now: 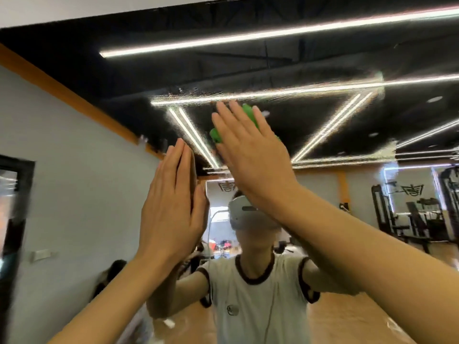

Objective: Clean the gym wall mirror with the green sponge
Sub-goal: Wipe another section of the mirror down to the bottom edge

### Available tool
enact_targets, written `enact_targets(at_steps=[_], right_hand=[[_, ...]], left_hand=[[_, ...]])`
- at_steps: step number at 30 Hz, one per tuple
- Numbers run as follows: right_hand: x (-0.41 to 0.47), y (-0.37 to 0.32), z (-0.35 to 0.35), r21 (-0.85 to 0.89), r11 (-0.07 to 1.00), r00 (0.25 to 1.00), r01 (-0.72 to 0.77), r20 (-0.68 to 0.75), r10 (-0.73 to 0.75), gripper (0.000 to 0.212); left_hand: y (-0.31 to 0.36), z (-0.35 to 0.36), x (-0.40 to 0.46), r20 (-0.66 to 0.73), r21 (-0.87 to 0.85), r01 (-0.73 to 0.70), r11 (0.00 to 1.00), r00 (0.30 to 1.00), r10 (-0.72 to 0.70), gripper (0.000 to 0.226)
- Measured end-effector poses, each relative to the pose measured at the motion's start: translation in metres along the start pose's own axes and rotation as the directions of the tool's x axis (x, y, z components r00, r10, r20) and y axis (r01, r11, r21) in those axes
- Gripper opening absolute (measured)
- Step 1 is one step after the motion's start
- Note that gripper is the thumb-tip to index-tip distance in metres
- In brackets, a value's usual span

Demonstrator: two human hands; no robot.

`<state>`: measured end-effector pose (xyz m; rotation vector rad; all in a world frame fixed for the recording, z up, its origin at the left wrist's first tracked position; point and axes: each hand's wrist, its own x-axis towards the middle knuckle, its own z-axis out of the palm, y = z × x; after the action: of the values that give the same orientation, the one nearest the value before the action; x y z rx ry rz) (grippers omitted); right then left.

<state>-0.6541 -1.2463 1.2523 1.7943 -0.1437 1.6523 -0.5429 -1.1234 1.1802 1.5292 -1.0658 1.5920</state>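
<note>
The gym wall mirror [323, 125] fills most of the view, with a wet smeared patch across its upper middle. My right hand [250, 150] is raised high and presses the green sponge [216, 135] flat against the glass with straight fingers; only the sponge's green edges show beyond the hand. My left hand [171, 209] lies flat on the mirror lower and to the left, fingers straight and together, touching its own reflection. The mirror shows a person in a white T-shirt wearing a headset.
A white wall [62, 170] with an orange strip runs along the left, with a dark door frame [12, 219] at the far left. Reflected gym machines [409, 214] stand at the right, and the reflected ceiling carries bright light strips.
</note>
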Motion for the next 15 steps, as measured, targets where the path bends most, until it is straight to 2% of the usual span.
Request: enact_targets(at_steps=[1,4,6,8,9,10,13,15], right_hand=[[-0.012,0.023,-0.008,0.031,0.999,0.999,-0.038,0.005,0.038,0.052],[-0.059,0.105,-0.033,0.055,0.947,0.948,-0.316,-0.019,0.317,0.042],[-0.085,0.139,-0.049,0.013,0.850,0.848,-0.527,-0.058,0.527,0.039],[-0.084,0.127,-0.047,0.045,0.755,0.750,-0.654,-0.088,0.655,0.048],[-0.078,0.105,-0.043,0.050,0.765,0.759,-0.642,-0.103,0.643,0.051],[-0.070,0.076,-0.036,0.053,0.808,0.800,-0.587,-0.116,0.588,0.051],[-0.057,-0.021,-0.008,0.053,0.972,0.969,-0.230,-0.076,0.233,0.053],[-0.061,-0.043,-0.004,0.034,0.998,0.998,-0.060,-0.023,0.060,0.055]], left_hand=[[-0.001,0.000,0.000,0.001,0.000,0.001,1.000,1.000,-0.001,0.066],[0.000,0.002,-0.001,0.001,-0.012,0.012,1.000,1.000,-0.012,0.066],[0.001,0.003,-0.001,-0.013,-0.012,0.016,1.000,1.000,-0.016,0.066],[0.001,0.003,0.000,-0.019,-0.007,0.014,1.000,1.000,-0.014,0.065],[0.001,0.003,0.000,-0.020,-0.002,0.012,1.000,1.000,-0.012,0.065],[0.000,0.003,0.000,-0.021,0.003,0.009,1.000,1.000,-0.009,0.064],[0.001,0.001,0.000,-0.020,0.014,0.000,1.000,1.000,0.000,0.063],[0.002,0.000,0.000,-0.010,0.019,-0.005,1.000,1.000,0.005,0.063]])
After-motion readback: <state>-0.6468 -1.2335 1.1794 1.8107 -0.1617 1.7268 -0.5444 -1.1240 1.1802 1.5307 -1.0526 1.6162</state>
